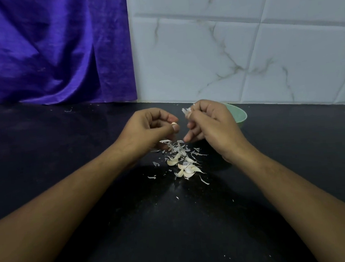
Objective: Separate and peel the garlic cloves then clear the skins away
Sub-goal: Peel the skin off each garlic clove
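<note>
**Peeling a clove above the pile**

Both my hands are raised over the black tabletop [66, 151], just above the pile of garlic cloves [186, 169] that lies between my forearms.

My right hand [212, 125] is up and to the right of the pile. Its thumb and first fingers are curled round a garlic clove [187, 111], whose papery white skin sticks out from the top of my grip. My lower fingers on that hand hang loosely down toward the pile.

My left hand [146, 128] is up and to the left of the pile, close to my right hand but not touching it. Its fingers are curled in, and my thumb and forefinger pinch a small pale scrap of skin [174, 123]. Whether a bit of clove comes with that scrap, I cannot tell.

The cloves in the pile are pale and curved, several of them lying against each other. The loose skins [177, 148] are thickest on the far side of the pile, right under my hands. Thinner strips and flecks are scattered all round it, a few of them toward me.

Beyond the pile to the right, partly hidden by my right hand, stands a light green bowl [241, 115]; what is in it I cannot see. Farther back, a purple cloth [47, 47] hangs to the left and a marbled tile wall [222, 44] rises to the right.
</note>
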Demonstrator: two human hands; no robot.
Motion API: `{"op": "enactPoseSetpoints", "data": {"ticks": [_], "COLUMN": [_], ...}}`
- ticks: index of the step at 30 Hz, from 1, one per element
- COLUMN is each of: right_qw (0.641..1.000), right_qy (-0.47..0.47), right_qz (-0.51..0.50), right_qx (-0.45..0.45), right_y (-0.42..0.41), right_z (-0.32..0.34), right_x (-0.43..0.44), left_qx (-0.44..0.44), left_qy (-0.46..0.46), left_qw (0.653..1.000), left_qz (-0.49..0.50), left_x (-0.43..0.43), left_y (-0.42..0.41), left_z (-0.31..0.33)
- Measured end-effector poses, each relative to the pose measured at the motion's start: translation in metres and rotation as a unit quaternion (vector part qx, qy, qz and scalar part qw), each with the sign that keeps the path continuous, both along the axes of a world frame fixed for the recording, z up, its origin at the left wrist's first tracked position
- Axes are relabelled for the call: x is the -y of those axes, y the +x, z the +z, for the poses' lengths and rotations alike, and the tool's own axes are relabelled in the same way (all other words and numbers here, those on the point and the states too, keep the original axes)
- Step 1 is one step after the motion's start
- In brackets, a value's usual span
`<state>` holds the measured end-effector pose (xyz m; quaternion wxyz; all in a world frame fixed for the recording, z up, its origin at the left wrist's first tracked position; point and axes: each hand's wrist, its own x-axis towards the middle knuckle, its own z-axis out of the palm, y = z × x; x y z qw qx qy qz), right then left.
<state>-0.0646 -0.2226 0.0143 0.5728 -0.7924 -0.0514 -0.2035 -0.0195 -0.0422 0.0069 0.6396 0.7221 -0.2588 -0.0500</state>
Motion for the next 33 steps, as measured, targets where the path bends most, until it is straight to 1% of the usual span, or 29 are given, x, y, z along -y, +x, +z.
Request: {"op": "enactPoseSetpoints", "data": {"ticks": [3, 6, 8, 16, 18, 21, 23, 27, 33], "right_qw": [0.999, 0.995, 0.992, 0.989, 0.986, 0.985, 0.982, 0.981, 0.97], "right_qy": [-0.036, -0.096, -0.119, -0.143, -0.163, -0.165, -0.181, -0.193, -0.233], "right_qz": [0.01, -0.002, -0.011, -0.029, -0.028, -0.036, -0.041, -0.024, -0.038], "right_qx": [-0.008, 0.015, 0.028, 0.036, 0.032, 0.015, 0.019, 0.016, 0.05], "right_y": [-0.001, -0.004, -0.004, -0.003, -0.004, -0.004, -0.002, 0.001, -0.003], "right_z": [-0.002, -0.001, -0.001, -0.003, -0.002, -0.002, -0.003, -0.007, -0.003], "right_x": [-0.003, -0.002, -0.001, 0.001, 0.0, 0.0, 0.001, 0.005, 0.001], "left_qx": [0.005, 0.007, 0.009, 0.005, 0.002, 0.001, -0.001, -0.001, -0.011], "left_qy": [-0.016, -0.026, -0.03, -0.049, -0.05, -0.057, -0.064, -0.067, -0.081], "left_qw": [1.0, 0.999, 0.999, 0.998, 0.998, 0.998, 0.997, 0.997, 0.996], "left_qz": [0.024, 0.029, 0.033, 0.036, 0.035, 0.038, 0.041, 0.045, 0.043], "left_x": [-0.001, -0.002, -0.003, -0.003, -0.002, -0.002, -0.002, -0.002, -0.001], "left_y": [0.002, 0.004, 0.004, 0.006, 0.007, 0.009, 0.01, 0.011, 0.01], "left_z": [0.0, 0.0, -0.001, -0.001, -0.001, -0.001, -0.002, -0.002, -0.002]}}
